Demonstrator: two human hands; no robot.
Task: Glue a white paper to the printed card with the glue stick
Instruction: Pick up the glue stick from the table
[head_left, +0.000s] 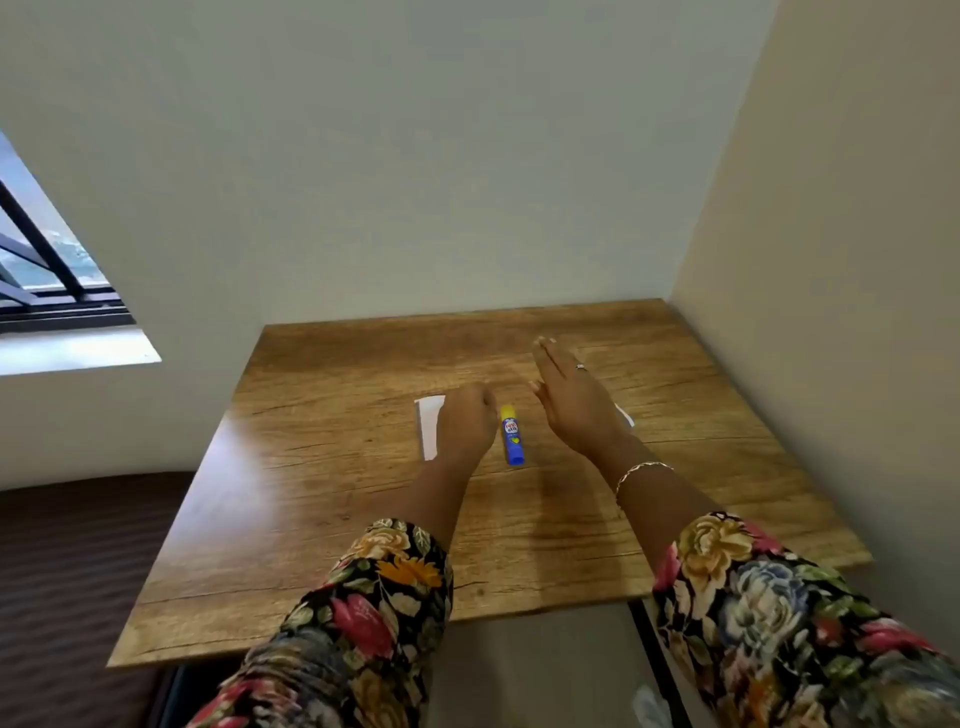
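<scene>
A blue glue stick (512, 435) with a yellow cap lies on the wooden table (322, 467), between my two hands. My left hand (465, 422) is over the right part of a white paper (429, 426) that lies flat left of the glue stick. Its fingers bend down out of sight, so any hold on the paper is hidden. My right hand (571, 400) hovers right of the glue stick with its fingers straight and together, holding nothing. A white corner of another sheet (625, 415) shows from under that hand; whether it is the printed card cannot be made out.
The table stands in a corner, with a wall behind it and another along its right edge. A window (47, 270) is at the far left. Dark flooring (78, 571) lies to the left of the table.
</scene>
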